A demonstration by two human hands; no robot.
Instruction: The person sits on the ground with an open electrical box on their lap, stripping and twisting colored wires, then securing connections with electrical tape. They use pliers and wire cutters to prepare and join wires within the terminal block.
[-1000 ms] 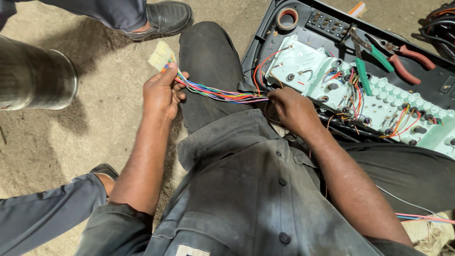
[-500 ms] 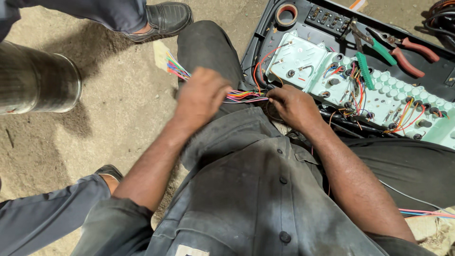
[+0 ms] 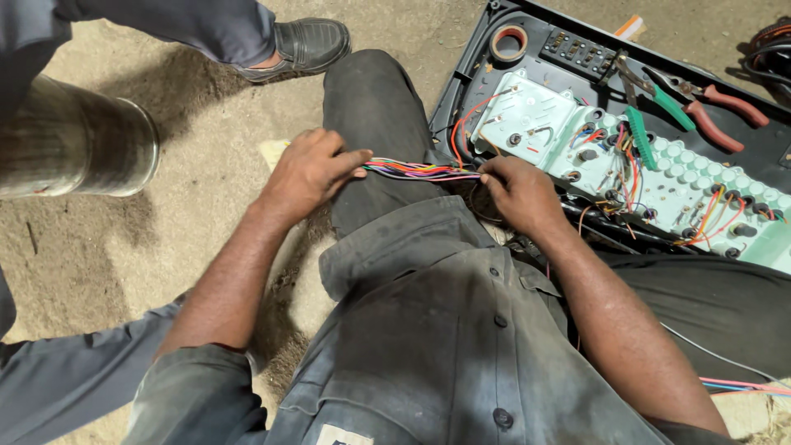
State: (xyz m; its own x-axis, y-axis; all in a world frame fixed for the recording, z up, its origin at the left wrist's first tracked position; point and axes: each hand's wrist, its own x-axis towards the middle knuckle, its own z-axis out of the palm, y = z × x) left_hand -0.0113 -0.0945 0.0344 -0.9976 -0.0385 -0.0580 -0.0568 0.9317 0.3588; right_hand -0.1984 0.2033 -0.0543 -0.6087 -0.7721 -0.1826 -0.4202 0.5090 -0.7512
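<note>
A bundle of thin coloured wires (image 3: pixel 420 170) stretches across my dark trouser leg (image 3: pixel 371 124). My left hand (image 3: pixel 309 175) pinches the bundle at its left end, fingers closed over it. My right hand (image 3: pixel 519 194) grips the same bundle at its right end, next to the pale green back of an instrument panel (image 3: pixel 568 140). That panel lies in a black housing (image 3: pixel 461 91), with more coloured wires and round sockets over it.
Red-handled pliers (image 3: pixel 725 111) and a green-handled tool (image 3: pixel 659 103) lie on the housing, with a tape roll (image 3: pixel 509 41) at its top corner. A metal cylinder (image 3: pixel 74 144) lies left on the sandy ground. Another person's black shoe (image 3: pixel 309 45) stands nearby.
My left hand slid right along the wire bundle toward my right hand, and the free wire ends at its left are now hidden. My right hand stayed put.
</note>
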